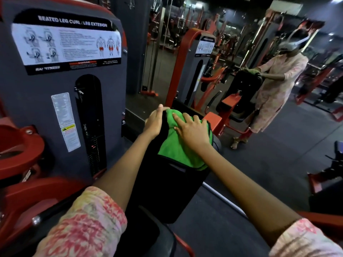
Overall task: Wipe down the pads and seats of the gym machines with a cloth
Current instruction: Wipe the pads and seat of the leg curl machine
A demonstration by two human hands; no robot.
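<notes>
A green cloth [174,145] lies draped over the top of the black back pad [167,191] of a seated leg curl / leg extension machine, in the centre of the head view. My right hand [191,130] lies flat on the cloth with fingers spread, pressing it onto the pad. My left hand [156,119] grips the pad's upper left edge, fingers curled over the top. The black seat [148,236] shows partly below, between my forearms.
The grey weight-stack housing [61,89] with its instruction placard stands at left, with red frame parts [18,145] beside it. A wall mirror [241,62] ahead reflects me and the machine. Dark rubber floor [278,154] spreads to the right.
</notes>
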